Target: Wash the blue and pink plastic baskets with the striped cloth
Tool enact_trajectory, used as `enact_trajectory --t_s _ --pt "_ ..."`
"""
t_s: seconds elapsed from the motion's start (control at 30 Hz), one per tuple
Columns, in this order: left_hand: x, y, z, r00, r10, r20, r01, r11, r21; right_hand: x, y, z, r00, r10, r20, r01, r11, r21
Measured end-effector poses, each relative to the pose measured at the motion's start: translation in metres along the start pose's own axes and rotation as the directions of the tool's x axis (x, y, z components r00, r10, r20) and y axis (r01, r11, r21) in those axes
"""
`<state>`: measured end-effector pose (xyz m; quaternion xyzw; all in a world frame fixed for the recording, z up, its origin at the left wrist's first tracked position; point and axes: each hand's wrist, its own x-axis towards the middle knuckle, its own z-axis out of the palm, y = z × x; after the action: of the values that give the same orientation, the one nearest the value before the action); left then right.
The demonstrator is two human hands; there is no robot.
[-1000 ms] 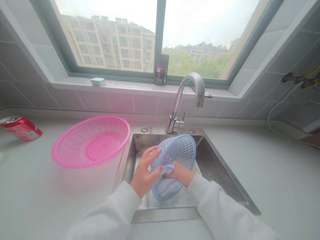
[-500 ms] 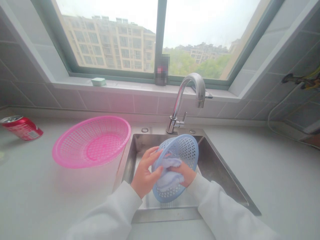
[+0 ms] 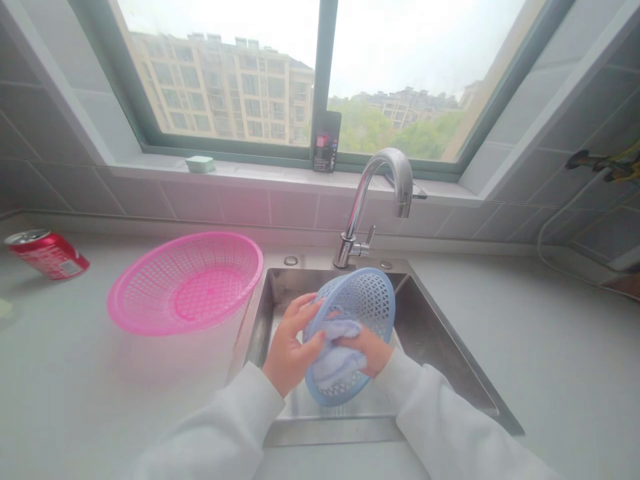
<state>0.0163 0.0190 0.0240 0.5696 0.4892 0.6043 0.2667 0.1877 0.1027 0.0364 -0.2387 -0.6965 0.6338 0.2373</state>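
Left hand: grips tilted blue perforated-plastic basket over rectangular steel sink.
Right hand: holds whitish cloth inside it.
Pink oval plastic basket: beside sink's left edge.
Curved chrome faucet: sink's rear edge.

From the head — forward and down, hands near

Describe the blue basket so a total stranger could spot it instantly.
Find the steel sink below the window. In front of its curved faucet, the left hand holds the blue basket tilted, while the right hand holds a cloth inside it. Its blue colour sets it apart from the pink basket left of the sink.
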Motion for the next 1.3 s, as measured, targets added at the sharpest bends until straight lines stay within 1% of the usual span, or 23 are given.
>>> enact_trajectory --t_s 0.1,0.13,0.17,0.3,0.33,0.37,0.5,0.53,0.57,0.63,0.7,0.73,0.77,0.8,0.9,0.93,0.97,1.0,1.1,1.13,1.17,1.2,1.3 --pt "-0.001 -0.001 0.001 1.000 0.010 -0.012 -0.010 1.000 0.017 0.002 0.006 -0.001 0.998 0.039 0.046 -0.032 0.990 -0.136" --pt "-0.001 -0.001 0.002 1.000 0.016 -0.006 -0.016 1.000 0.022 0.002 0.007 -0.001 0.998 0.045 0.048 -0.038 0.988 -0.152" --pt "-0.001 -0.001 0.002 1.000 0.022 0.001 -0.022 0.999 0.025 0.002 0.007 -0.001 0.998 0.042 0.037 -0.037 0.992 -0.123" --pt "0.000 0.001 0.001 0.999 0.041 0.011 -0.041 0.999 0.014 0.002 0.003 0.001 1.000 0.009 -0.015 -0.007 0.992 0.123" --pt "0.000 0.001 0.001 0.999 0.040 0.007 -0.040 0.999 0.014 0.002 0.003 0.001 1.000 0.009 -0.012 -0.007 0.990 0.139" --pt "0.000 0.001 0.001 0.999 0.038 0.006 -0.038 0.999 0.015 0.002 0.003 0.001 1.000 0.013 -0.001 -0.013 0.994 0.110" --pt "-0.001 0.000 0.002 0.999 0.027 0.021 -0.028 0.999 0.040 0.003 0.010 -0.001 0.996 0.044 0.083 -0.030 0.988 -0.154" --pt "-0.002 -0.001 0.002 0.999 0.032 0.028 -0.033 0.998 0.046 0.002 0.010 -0.001 0.995 0.046 0.084 -0.031 0.985 -0.171" --pt "-0.002 -0.001 0.002 0.999 0.041 0.033 -0.043 0.998 0.048 0.001 0.010 -0.001 0.997 0.045 0.067 -0.035 0.989 -0.142" --pt "-0.002 -0.001 0.002 0.997 0.067 0.039 -0.068 0.997 0.042 -0.001 0.009 0.000 0.999 0.050 -0.010 -0.050 0.998 0.024" --pt "-0.002 -0.001 0.001 0.996 0.083 0.035 -0.084 0.996 0.037 -0.003 0.007 0.002 0.995 0.081 -0.059 -0.067 0.975 0.213" --pt "-0.002 -0.001 0.001 0.996 0.084 0.033 -0.085 0.996 0.038 -0.002 0.008 0.003 0.994 0.096 -0.057 -0.078 0.962 0.263" --pt "-0.002 -0.002 0.001 0.996 0.083 0.032 -0.084 0.996 0.042 -0.002 0.010 0.003 0.994 0.101 -0.040 -0.088 0.962 0.257" --pt "-0.002 -0.002 0.000 0.996 0.080 0.032 -0.081 0.996 0.046 0.000 0.012 0.003 0.996 0.092 -0.021 -0.086 0.976 0.199" --pt "-0.003 -0.002 0.001 0.996 0.077 0.043 -0.079 0.995 0.057 0.003 0.019 -0.001 0.999 0.029 0.031 -0.027 0.998 -0.055" --pt "-0.003 -0.002 0.001 0.996 0.078 0.047 -0.080 0.995 0.059 0.004 0.019 -0.002 0.999 0.020 0.038 -0.017 0.996 -0.092" --pt "-0.003 -0.002 0.002 0.996 0.079 0.050 -0.082 0.995 0.060 0.003 0.018 -0.002 0.999 0.022 0.026 -0.020 0.997 -0.079" --pt "-0.003 -0.002 0.002 0.995 0.082 0.049 -0.084 0.995 0.059 0.002 0.015 -0.002 0.999 0.032 0.002 -0.032 0.999 -0.020" --pt "-0.003 -0.002 0.001 0.996 0.085 0.024 -0.087 0.995 0.058 -0.002 0.005 0.003 0.995 0.087 -0.050 -0.072 0.967 0.243" --pt "-0.003 -0.002 0.001 0.996 0.083 0.018 -0.084 0.995 0.059 -0.003 0.003 0.004 0.994 0.103 -0.044 -0.086 0.955 0.285" --pt "-0.003 -0.002 0.001 0.997 0.079 0.016 -0.080 0.995 0.059 -0.003 0.002 0.005 0.993 0.112 -0.026 -0.101 0.957 0.272" --pt "-0.003 -0.003 0.001 0.997 0.076 0.017 -0.077 0.995 0.060 -0.002 0.003 0.005 0.994 0.112 -0.001 -0.109 0.972 0.210" --pt "-0.004 -0.003 0.001 0.997 0.075 0.034 -0.077 0.995 0.061 0.000 0.010 0.002 0.996 0.065 0.057 -0.062 0.996 -0.059"
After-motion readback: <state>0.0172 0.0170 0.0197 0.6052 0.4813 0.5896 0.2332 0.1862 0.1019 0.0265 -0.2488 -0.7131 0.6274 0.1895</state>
